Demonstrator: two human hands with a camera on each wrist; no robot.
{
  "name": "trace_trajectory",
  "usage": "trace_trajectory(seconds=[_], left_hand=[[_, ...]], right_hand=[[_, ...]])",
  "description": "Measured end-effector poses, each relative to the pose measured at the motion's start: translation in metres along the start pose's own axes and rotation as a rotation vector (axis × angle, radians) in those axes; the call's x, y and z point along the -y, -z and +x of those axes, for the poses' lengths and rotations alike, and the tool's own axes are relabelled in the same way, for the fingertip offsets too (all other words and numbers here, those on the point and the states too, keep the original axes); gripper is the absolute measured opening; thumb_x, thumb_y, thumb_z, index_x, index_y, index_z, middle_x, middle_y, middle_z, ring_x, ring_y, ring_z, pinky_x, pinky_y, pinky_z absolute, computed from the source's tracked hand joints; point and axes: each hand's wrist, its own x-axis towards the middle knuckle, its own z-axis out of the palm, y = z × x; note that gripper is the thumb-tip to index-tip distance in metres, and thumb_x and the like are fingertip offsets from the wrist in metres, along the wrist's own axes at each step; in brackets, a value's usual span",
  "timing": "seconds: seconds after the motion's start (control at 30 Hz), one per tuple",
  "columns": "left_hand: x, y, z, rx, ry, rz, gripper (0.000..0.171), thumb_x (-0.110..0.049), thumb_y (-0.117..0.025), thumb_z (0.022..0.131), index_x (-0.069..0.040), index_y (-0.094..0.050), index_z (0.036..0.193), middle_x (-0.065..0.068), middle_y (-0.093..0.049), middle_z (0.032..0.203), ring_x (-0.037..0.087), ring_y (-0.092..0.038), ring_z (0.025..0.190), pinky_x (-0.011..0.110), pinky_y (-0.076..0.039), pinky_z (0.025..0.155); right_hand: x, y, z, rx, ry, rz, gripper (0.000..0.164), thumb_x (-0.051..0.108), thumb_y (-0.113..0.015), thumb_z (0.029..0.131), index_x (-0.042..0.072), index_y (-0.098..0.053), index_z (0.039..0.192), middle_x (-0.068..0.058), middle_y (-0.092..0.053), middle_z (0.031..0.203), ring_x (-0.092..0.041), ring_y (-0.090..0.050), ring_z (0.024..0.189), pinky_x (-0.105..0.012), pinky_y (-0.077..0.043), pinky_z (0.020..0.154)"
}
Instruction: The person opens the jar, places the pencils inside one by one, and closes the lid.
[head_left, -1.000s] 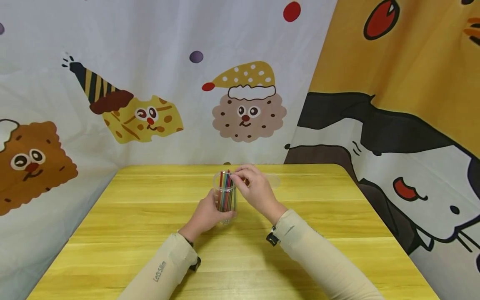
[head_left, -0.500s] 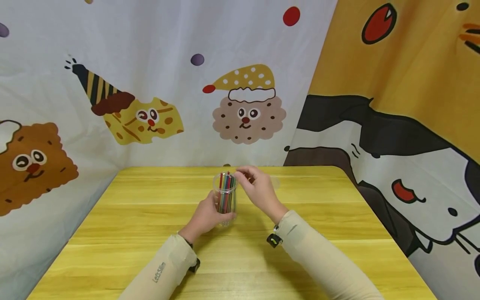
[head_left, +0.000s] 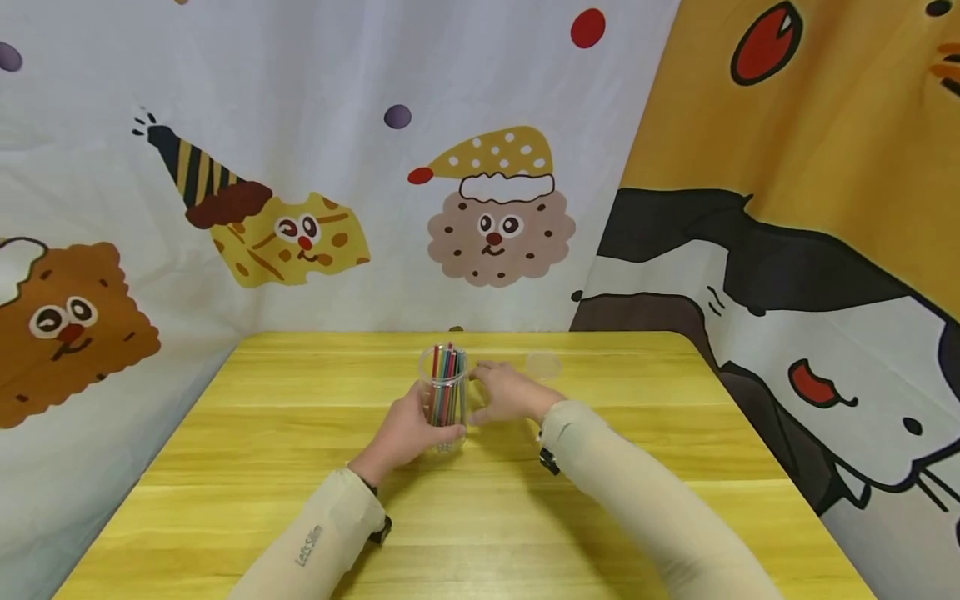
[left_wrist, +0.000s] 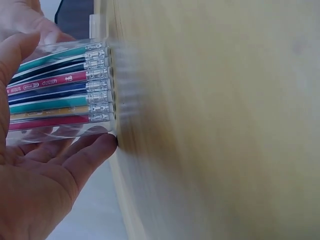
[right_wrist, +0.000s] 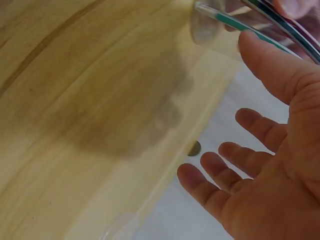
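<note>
A clear plastic cup (head_left: pixel 442 367) stands upright on the table, filled with several coloured pencils (head_left: pixel 447 396). My left hand (head_left: pixel 405 429) holds the cup low on its left side, thumb across the front. In the left wrist view the pencils (left_wrist: pixel 55 90) have metal ferrules at their lower ends, near the cup's base. My right hand (head_left: pixel 510 393) is just right of the cup, holding nothing. Its fingers (right_wrist: pixel 205 190) are spread and loosely extended in the right wrist view. The thumb lies close to the cup; whether it touches, I cannot tell.
Behind my right hand, a translucent round lid (head_left: pixel 543 365) lies flat near the far edge of the yellow wooden table (head_left: pixel 300 467). A cartoon-printed curtain (head_left: pixel 337 125) hangs directly behind the table.
My right hand has left the pencil tops, moved down beside the cup and spread its fingers. The left hand and cup have shifted slightly left. The lid is more visible.
</note>
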Motion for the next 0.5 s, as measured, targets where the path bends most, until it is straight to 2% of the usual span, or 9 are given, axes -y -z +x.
trace_trajectory(seconds=[0.17,0.37,0.5], left_hand=[[0.001,0.004,0.000,-0.009,0.005,0.005,0.086,-0.038,-0.094,0.084,-0.010,-0.047,0.150,0.011,-0.069,0.129,0.023,-0.073,0.106,0.044,-0.063,0.091],[0.003,0.009,0.001,-0.034,0.035,0.002,0.086,-0.039,-0.095,0.083,-0.009,-0.048,0.149,0.013,-0.068,0.131,0.024,-0.073,0.109,0.045,-0.063,0.092],[0.005,0.011,0.002,-0.043,0.048,0.010,0.087,-0.040,-0.095,0.082,-0.008,-0.048,0.147,0.013,-0.068,0.132,0.024,-0.072,0.109,0.045,-0.062,0.092]], right_hand=[[0.001,-0.007,0.009,0.028,-0.027,-0.048,0.086,0.046,-0.086,0.091,0.014,-0.047,0.160,-0.018,-0.024,0.177,-0.046,-0.025,0.162,-0.065,-0.030,0.128],[0.001,-0.014,0.012,0.051,-0.059,-0.020,0.084,0.043,-0.086,0.091,0.011,-0.049,0.159,-0.021,-0.030,0.174,-0.043,-0.032,0.161,-0.061,-0.031,0.130],[-0.001,-0.017,0.012,0.061,-0.067,-0.050,0.081,0.044,-0.084,0.093,0.011,-0.049,0.159,-0.020,-0.032,0.174,-0.043,-0.035,0.159,-0.058,-0.033,0.129]])
